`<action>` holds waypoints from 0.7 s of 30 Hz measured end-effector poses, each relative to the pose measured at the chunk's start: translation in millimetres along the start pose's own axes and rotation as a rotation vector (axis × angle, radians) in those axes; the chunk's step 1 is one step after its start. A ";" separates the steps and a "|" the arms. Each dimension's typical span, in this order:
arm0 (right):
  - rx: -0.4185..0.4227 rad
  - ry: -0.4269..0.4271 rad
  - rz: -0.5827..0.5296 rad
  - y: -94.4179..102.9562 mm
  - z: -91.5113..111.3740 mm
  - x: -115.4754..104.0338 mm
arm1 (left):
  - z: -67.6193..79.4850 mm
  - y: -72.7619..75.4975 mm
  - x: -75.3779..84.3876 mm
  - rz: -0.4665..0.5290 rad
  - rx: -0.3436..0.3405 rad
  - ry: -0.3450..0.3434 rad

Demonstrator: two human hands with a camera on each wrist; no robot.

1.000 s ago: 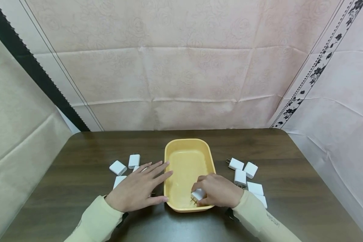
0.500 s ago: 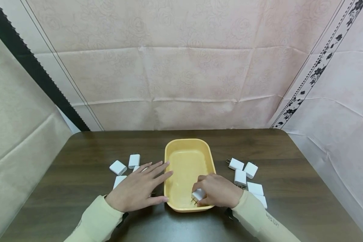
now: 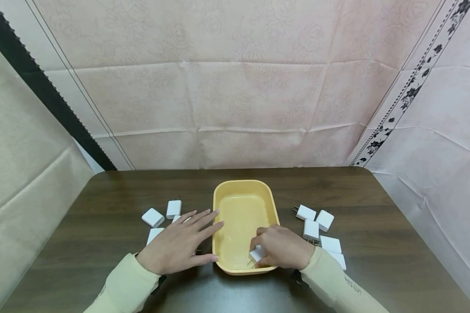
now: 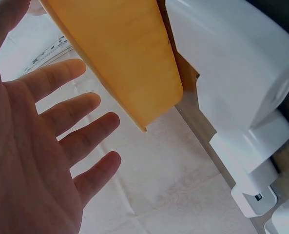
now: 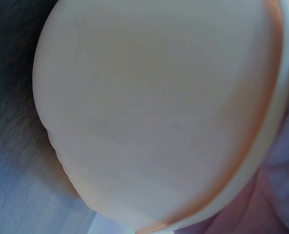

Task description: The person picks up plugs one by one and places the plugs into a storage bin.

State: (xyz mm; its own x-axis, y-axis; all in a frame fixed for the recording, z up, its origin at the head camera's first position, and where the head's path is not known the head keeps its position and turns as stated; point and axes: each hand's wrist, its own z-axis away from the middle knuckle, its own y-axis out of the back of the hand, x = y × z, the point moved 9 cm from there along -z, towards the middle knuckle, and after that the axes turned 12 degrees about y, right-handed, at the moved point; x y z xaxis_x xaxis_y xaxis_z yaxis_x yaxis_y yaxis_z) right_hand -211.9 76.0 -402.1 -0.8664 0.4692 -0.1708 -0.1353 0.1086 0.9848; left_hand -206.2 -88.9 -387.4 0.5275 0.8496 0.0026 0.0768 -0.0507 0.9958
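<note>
A yellow plastic tray (image 3: 240, 213) stands lengthwise at the middle of the table. Inside its near right corner, my right hand (image 3: 283, 247) pinches a white charger plug (image 3: 257, 253) between thumb and fingers, prongs toward the near left. My left hand (image 3: 180, 245) lies along the tray's left rim, fingers straight and spread. In the left wrist view that hand (image 4: 42, 131) shows an empty palm beside the tray's wall (image 4: 125, 53). The tray's outer side (image 5: 149, 107) fills most of the right wrist view, hiding the pinched plug there.
Several white charger plugs (image 3: 311, 229) lie in a group right of the tray. More plugs (image 3: 152, 217) sit at the left, some partly hidden by my left hand. Pale cloth (image 3: 235, 95) hangs behind the dark wooden table (image 3: 113, 208).
The pinched charger plug has shifted slightly rightward, and its prongs look fainter. My left hand and the tray stay where they were.
</note>
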 end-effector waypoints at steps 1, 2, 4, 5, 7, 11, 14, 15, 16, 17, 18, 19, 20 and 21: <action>0.000 0.000 0.002 0.1 0.1 0.0 | 0.2 0.3 0.0 0.000 0.002 -0.001; -0.001 0.000 0.004 0.1 0.2 -0.1 | 0.3 0.6 0.1 0.001 0.005 -0.003; -0.003 0.000 0.009 0.1 0.2 -0.3 | 0.4 1.0 0.4 -0.002 0.010 -0.007; -0.003 0.001 0.013 0.2 0.2 -0.6 | 0.5 1.2 0.5 -0.003 0.013 -0.009; -0.002 0.002 0.018 0.5 0.3 -1.1 | 0.6 1.8 0.7 -0.003 0.019 -0.012; 0.005 0.009 0.032 1.7 -0.2 -2.6 | 0.9 2.0 0.4 0.002 0.028 -0.014; 0.013 0.021 0.053 3.3 -0.5 -3.8 | 0.9 1.2 -1.2 0.014 0.023 -0.008; 0.015 0.026 0.065 3.8 -0.5 -4.2 | 0.8 0.6 -2.1 0.020 0.017 -0.001; 0.018 0.033 0.079 4.4 -0.4 -4.7 | 0.7 -0.1 -3.1 0.028 0.007 0.007; 0.024 0.042 0.094 5.2 -0.2 -5.5 | 0.4 -0.7 -4.2 0.037 -0.004 0.015; 0.029 0.050 0.111 6.0 0.0 -6.2 | 0.1 -1.3 -5.2 0.047 -0.014 0.024; 0.036 0.061 0.128 7.0 0.2 -7.2 | -0.3 -2.1 -6.4 0.057 -0.027 0.033; 0.045 0.070 0.142 8.1 0.6 -8.0 | -0.6 -2.5 -7.4 0.066 -0.038 0.042; 0.053 0.079 0.155 8.9 0.9 -8.7 | -0.9 -2.9 -8.4 0.072 -0.045 0.050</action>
State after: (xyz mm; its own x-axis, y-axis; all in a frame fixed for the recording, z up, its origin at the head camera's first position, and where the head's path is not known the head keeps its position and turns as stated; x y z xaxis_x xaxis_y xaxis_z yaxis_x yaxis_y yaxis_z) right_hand -205.2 73.7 -391.8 -0.9101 0.4142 -0.0119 0.0265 0.0870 0.9959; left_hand -211.6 -95.4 -390.2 0.4877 0.8696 0.0776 0.0016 -0.0898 0.9960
